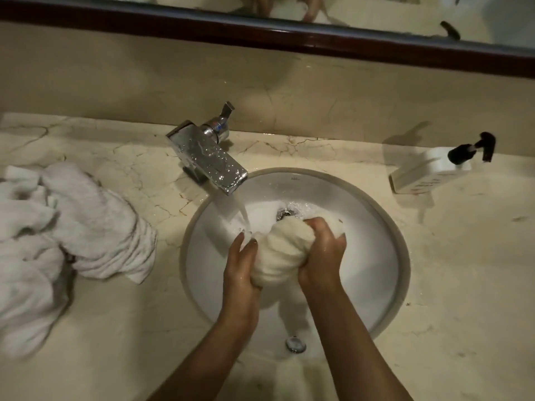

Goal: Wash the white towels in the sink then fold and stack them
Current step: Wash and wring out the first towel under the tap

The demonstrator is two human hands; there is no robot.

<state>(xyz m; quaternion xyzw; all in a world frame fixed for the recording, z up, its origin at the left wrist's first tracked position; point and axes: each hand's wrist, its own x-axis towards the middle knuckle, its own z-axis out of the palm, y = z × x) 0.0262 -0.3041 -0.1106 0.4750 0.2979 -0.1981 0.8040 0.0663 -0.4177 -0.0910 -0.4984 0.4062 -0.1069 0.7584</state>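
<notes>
A wet white towel (279,251) is bunched into a ball over the round white sink (376,227). My left hand (241,264) grips its left side and my right hand (324,253) clamps its right side. A tail of the towel hangs down between my forearms towards the sink's near rim. Water runs from the chrome faucet (207,160) and lands just left of the towel, by my left fingertips. A heap of crumpled white towels (66,233) lies on the counter to the left of the sink.
A white pump bottle with a black nozzle (434,169) stands on the marble counter (463,285) at the right. The drain (285,214) shows behind the towel. A mirror with a dark frame (260,30) runs along the wall above the backsplash.
</notes>
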